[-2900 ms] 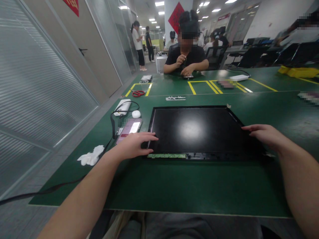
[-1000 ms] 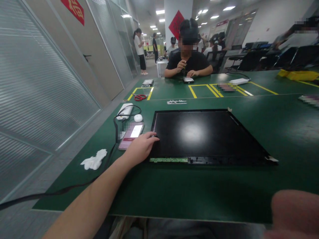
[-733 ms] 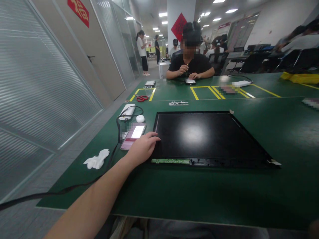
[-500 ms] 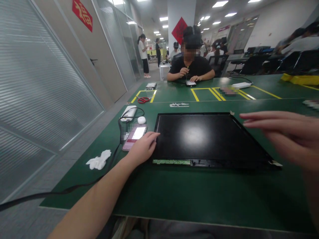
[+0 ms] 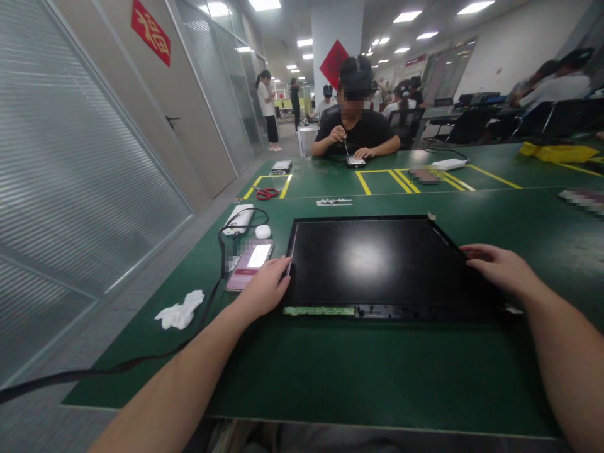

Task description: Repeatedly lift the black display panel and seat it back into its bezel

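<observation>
A black flat display panel (image 5: 377, 264) lies face up on the green table, a light reflection on its glossy surface. Along its near edge runs a narrow green circuit strip (image 5: 319, 311), and bits of tape show at two right-hand corners. My left hand (image 5: 265, 284) holds the panel's left edge, fingertips at the rim, right beside a phone (image 5: 250, 265) with a lit screen. On the opposite side, my right hand (image 5: 501, 269) has its fingers curled at the right edge; the thumb side faces the panel, and its lower fingers are partly hidden.
Crumpled tissue (image 5: 180, 309), a black cable (image 5: 127, 363), a white power bank (image 5: 238, 219) and a white round case (image 5: 263, 231) are at left. Farther back lie red scissors (image 5: 267, 194) and white strips (image 5: 334, 202). A person (image 5: 356, 129) works across the table with a screwdriver.
My right hand has come down from above the right side onto the panel's right edge. My left hand stays at the left edge. The view has shifted slightly.
</observation>
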Available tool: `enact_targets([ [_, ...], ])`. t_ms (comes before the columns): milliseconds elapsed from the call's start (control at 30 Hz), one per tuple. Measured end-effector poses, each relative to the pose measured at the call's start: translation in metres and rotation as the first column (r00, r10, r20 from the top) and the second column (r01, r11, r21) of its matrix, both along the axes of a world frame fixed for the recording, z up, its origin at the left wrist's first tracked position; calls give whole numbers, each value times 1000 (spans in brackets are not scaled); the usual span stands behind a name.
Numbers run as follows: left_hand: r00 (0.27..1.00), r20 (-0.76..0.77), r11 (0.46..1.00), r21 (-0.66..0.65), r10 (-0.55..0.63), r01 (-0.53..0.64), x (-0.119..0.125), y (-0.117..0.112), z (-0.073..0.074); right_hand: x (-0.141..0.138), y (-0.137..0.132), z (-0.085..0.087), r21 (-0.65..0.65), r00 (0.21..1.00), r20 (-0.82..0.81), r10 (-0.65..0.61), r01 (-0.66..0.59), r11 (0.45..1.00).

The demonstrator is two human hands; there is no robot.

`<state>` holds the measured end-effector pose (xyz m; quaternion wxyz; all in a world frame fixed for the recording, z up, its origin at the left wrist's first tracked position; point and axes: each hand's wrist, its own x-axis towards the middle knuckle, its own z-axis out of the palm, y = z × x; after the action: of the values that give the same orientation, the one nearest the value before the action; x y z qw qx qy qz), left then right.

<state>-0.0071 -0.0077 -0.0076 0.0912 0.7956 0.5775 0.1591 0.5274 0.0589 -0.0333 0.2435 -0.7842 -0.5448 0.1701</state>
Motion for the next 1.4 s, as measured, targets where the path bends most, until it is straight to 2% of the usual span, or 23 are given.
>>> enact_targets([
  [200,994,100,998,-47,36,-32,-3,0,5,-1,-4,6,19,999,24,-34,33,999],
  [300,954,286,994,-89,88,-65,-1,-1,9,-3,-9,11,40,998,18,-57,56,998],
  [367,849,509,984,-163,143,-68,3,-1,11,-7,-12,13,55,996,6,-84,84,995],
  [433,657,713,960,-271,245,-63,8,-1,14,-12,-15,16,57,993,-17,-116,117,992],
  [500,460,807,923,-374,370,-86,14,-1,15,-15,-17,17,50,990,-40,-132,133,990],
  [567,321,825,884,-451,465,-122,18,-1,16,-16,-17,18,52,990,-46,-131,133,990],
  [633,224,822,852,-503,523,-142,20,-1,17,-14,-16,17,60,993,-31,-114,116,991],
  [700,158,817,832,-537,554,-140,23,-1,18,-10,-14,16,68,996,1,-84,84,994],
  [933,-104,790,790,-611,604,-55,30,-4,28,0,-7,7,109,991,112,-70,58,992],
  [1100,-155,781,787,-616,605,-34,30,-2,29,-1,-8,4,125,992,114,-62,48,991],
  [1400,-98,794,796,-605,600,-26,29,-5,29,-2,-9,5,98,991,121,-51,39,994],
])
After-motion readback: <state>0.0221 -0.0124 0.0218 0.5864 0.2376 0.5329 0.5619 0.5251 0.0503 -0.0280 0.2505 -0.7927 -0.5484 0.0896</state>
